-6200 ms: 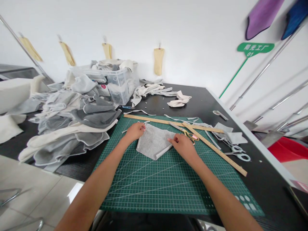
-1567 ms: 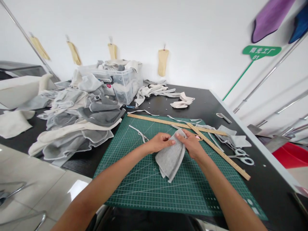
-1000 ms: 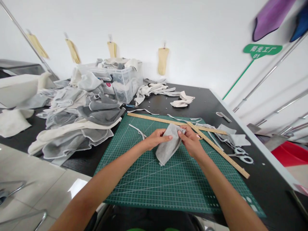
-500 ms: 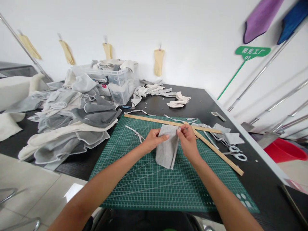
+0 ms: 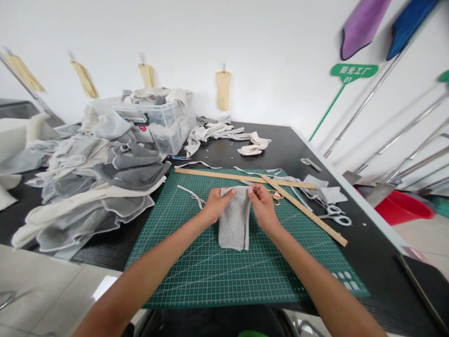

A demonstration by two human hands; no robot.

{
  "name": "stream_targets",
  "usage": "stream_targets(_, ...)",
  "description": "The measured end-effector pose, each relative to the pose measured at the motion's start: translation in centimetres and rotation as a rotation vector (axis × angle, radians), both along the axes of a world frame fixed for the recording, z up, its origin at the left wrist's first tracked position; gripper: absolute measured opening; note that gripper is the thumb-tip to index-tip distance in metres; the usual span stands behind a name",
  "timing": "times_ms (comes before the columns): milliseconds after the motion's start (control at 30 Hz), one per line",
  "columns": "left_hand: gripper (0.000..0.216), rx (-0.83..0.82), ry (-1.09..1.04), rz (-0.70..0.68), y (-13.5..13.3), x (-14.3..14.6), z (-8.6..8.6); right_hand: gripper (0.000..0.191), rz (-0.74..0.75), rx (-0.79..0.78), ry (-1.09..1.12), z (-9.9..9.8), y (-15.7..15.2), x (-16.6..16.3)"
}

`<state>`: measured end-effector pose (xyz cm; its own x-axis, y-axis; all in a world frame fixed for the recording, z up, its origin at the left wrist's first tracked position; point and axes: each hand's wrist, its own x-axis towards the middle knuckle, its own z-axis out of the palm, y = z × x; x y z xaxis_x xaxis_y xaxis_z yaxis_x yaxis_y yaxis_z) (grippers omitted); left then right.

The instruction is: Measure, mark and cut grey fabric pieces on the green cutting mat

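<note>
- Left hand [image 5: 215, 206]: grip pinched on the upper left corner of the gray cloth [image 5: 234, 224].
- Right hand [image 5: 263, 206]: grip pinched at its upper right corner.
- The gray cloth hangs at the frame's centre, over the green mat [image 5: 203, 281].
- Wooden rulers [image 5: 305, 210] cross right of centre.

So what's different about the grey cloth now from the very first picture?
The grey cloth was spread out wide; now it looks folded narrower and hangs down from its top edge. The left hand has moved in towards the right hand, and both hold the top. The green mat, wooden rulers and white scissors stayed put.
</note>
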<state>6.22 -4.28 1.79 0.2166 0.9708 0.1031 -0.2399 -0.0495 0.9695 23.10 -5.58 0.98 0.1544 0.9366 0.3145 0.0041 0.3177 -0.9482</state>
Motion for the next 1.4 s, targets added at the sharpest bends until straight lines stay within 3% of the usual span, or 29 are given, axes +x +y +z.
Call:
stream_targets(100,0.042,0.011,0.000,-0.008,-0.3,0.2,0.0,0.024,-0.013,-0.039,0.048,0.2,-0.2,-0.2)
stream_targets(200,0.043,0.030,0.018,0.010,-0.4,0.4,0.2,0.033,0.066,-0.085,0.090,0.2,-0.2,-0.4)
stream_targets(433,0.043,0.028,-0.043,0.057,-0.7,0.5,0.4,0.025,0.043,-0.079,0.042,0.4,-0.4,-0.3)
stream_targets(567,0.042,0.006,-0.072,0.074,-0.7,0.6,0.0,0.022,0.057,-0.059,0.119,0.7,-0.4,-0.2)
stream_targets(733,0.040,-0.005,-0.115,0.093,-0.5,0.7,-0.4,0.026,0.129,-0.168,0.268,1.1,-0.4,-0.2)
stream_targets(1167,0.042,-0.012,-0.133,0.016,-0.4,0.1,0.1,0.023,0.210,-0.159,0.297,0.8,-0.2,-0.1)
stream_targets(1400,0.047,0.017,-0.051,-0.031,-0.4,0.1,0.0,0.030,0.123,-0.145,0.207,1.2,-0.6,-0.4)
